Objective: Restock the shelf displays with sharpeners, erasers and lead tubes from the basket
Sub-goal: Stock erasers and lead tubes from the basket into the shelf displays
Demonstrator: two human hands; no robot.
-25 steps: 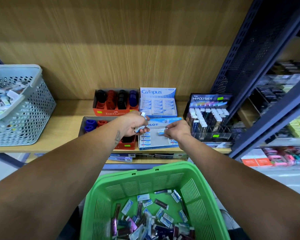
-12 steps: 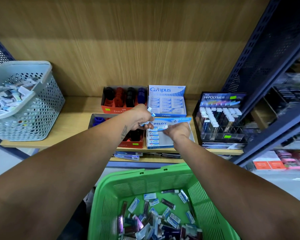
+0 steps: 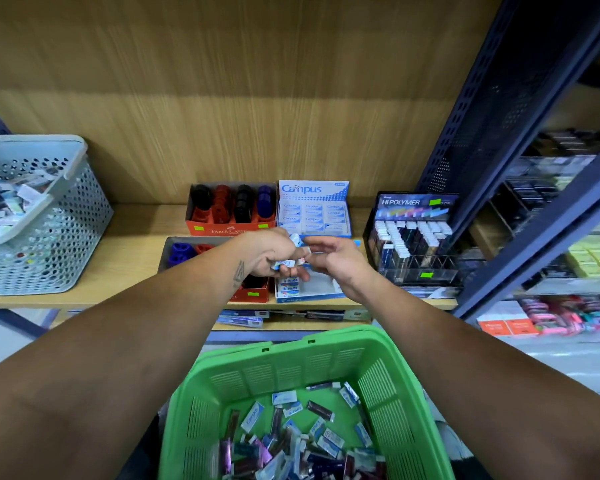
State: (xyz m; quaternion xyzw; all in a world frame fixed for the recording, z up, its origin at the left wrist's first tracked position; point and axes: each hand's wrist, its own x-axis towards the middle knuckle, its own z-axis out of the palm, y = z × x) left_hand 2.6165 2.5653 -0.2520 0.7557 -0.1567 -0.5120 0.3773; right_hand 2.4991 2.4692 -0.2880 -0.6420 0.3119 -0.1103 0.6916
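Note:
My left hand (image 3: 269, 252) is closed around a small bunch of blue-and-white erasers (image 3: 293, 240) above the front of the shelf. My right hand (image 3: 336, 263) is beside it, fingers reaching into that bunch and touching an eraser; whether it grips one is unclear. Both hands hover over the Pilot eraser box (image 3: 303, 289), which holds a short column of erasers at its left side. The green basket (image 3: 388, 372) sits below, with several erasers and lead tubes loose in its bottom.
A Campus eraser box (image 3: 314, 211) and a Faber-Castell sharpener box (image 3: 231, 211) stand at the back. A second sharpener box (image 3: 184, 251) is front left. A Hi-Polymer lead display (image 3: 413, 237) stands right, a grey perforated basket (image 3: 45, 237) left. A dark shelf upright (image 3: 492, 140) rises at right.
My right hand has lifted from the Pilot box up to my left hand's erasers. The view has shifted slightly, with the shelf appearing closer.

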